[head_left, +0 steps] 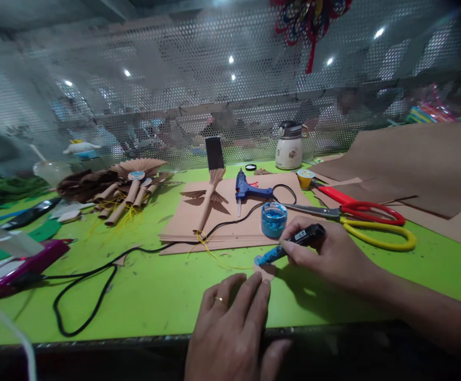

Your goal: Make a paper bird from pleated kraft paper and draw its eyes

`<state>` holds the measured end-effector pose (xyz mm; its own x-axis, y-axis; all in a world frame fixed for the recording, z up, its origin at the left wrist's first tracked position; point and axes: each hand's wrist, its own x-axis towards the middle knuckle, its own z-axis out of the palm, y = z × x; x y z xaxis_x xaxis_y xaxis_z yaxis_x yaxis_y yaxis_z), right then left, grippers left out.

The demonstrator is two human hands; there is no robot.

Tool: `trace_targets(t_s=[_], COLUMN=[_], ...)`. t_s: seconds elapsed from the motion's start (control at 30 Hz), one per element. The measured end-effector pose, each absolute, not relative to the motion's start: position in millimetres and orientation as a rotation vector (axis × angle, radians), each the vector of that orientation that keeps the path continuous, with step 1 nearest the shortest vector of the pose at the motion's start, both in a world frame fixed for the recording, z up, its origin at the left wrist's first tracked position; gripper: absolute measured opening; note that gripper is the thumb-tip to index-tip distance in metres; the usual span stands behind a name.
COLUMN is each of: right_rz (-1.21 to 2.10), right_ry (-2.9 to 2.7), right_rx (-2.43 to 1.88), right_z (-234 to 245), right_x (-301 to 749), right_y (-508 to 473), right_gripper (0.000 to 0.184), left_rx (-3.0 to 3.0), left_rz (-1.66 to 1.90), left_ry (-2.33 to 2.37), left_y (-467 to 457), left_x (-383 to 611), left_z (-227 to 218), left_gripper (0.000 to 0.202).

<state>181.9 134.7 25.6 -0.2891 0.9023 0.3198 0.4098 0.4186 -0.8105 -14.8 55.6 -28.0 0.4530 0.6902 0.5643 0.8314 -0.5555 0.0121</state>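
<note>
My right hand is closed round a black marker whose lower end is coated blue. The marker's tip rests on a small round piece of brown paper, where a patch of blue shows. My left hand, with a ring on one finger, lies flat with its fingers stretched out. Its fingertips touch the near edge of the paper piece. Just behind the marker stands an open jar of blue paint, its rim smeared.
Behind the jar, a blue glue gun and a folded-paper figure lie on stacked brown sheets. Large scissors are at right. A black cord crosses the green table. Several paper figures lie left.
</note>
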Motion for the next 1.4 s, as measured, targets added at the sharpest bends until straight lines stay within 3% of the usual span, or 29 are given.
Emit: trace_targets(t_s=[0.73, 1.03, 1.4], right_rz=[0.703, 0.615, 0.592], right_ry=[-1.873, -1.340, -1.665], right_rx=[-1.133, -0.949, -1.318], right_z=[25.6, 34.3, 43.6], right_x=[183.5, 193.2, 192.8], right_y=[137.7, 152.0, 193.7], right_gripper=[0.008, 0.010, 0.015], left_rx=[-2.455, -2.456, -2.520], left_rz=[-0.623, -0.661, -0.701], left_ry=[-1.243, -1.289, -1.492], left_y=[57.4, 56.0, 47.9], left_x=[-21.7, -19.2, -12.5], left_z=[-25.5, -28.4, -21.7], left_gripper=[0.057, 0.056, 0.056])
